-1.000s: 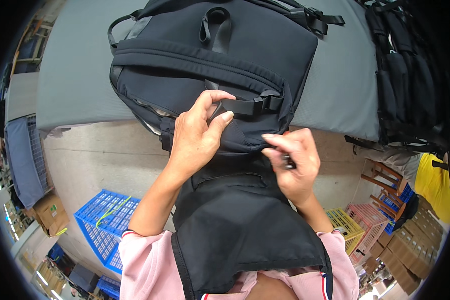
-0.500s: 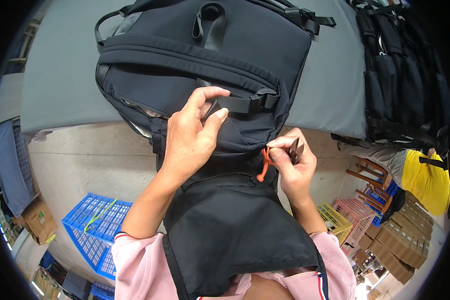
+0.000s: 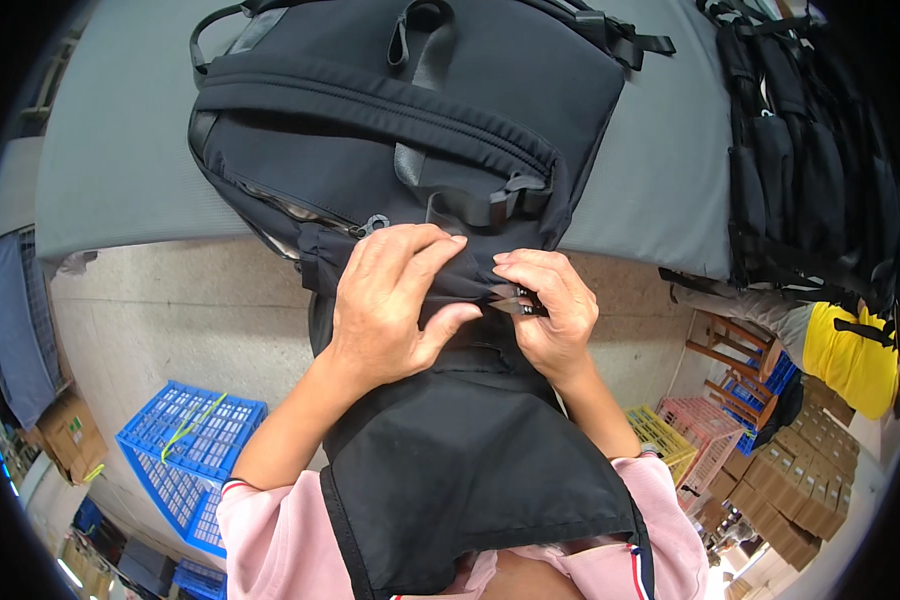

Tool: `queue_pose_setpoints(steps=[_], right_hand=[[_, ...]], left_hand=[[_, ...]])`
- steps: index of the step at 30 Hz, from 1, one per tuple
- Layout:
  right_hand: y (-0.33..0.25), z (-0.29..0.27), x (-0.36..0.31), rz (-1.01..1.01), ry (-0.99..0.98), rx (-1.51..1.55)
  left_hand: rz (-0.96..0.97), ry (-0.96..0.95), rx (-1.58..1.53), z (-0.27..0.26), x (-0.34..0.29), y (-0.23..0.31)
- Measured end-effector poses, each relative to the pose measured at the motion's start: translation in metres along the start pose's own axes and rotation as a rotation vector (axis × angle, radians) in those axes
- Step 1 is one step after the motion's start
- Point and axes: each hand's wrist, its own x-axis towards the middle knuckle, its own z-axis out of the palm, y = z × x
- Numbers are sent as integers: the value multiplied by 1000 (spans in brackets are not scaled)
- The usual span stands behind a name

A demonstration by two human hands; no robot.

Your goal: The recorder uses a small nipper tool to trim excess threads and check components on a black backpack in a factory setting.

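Note:
A black backpack [image 3: 340,170] lies across the padded grey table, its near end overhanging the edge toward me. My left hand [image 3: 395,305] rests against this near end, the thumb spread away from the bent fingers, with nothing seen between them. Close by on the right, my right hand [image 3: 550,310] has a small pair of thread snips [image 3: 511,302] in it, the blades pointing left toward the bag's fabric. A webbing strap with a black buckle [image 3: 503,208] lies just beyond both hands. A round zipper pull [image 3: 374,224] shows above my left fingers.
Several black bags [image 3: 800,170] are piled at the right end of the grey table [image 3: 120,170]. On the floor stand a blue crate [image 3: 192,440] at left, and a yellow crate [image 3: 663,440] and a pink crate [image 3: 705,430] at right. Someone in yellow [image 3: 850,360] is beyond.
My left hand has left the strap and come nearer me. My right hand has moved left and the snips now point at the bag. The orange cord it pinched is out of sight.

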Motion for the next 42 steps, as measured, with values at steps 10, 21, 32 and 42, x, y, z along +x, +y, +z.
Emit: queue_pose_setpoints(steps=[10, 21, 32, 42], right_hand=[[-10, 24, 1, 235, 201, 93], [-17, 23, 9, 515, 253, 310], [-30, -46, 64, 43, -330, -462], [-29, -59, 91, -261, -603, -612]], left_hand=[[24, 191, 36, 22, 0, -10], [166, 341, 62, 40, 5, -28], [236, 352, 38, 42, 14, -37], [232, 341, 53, 43, 9, -34]])
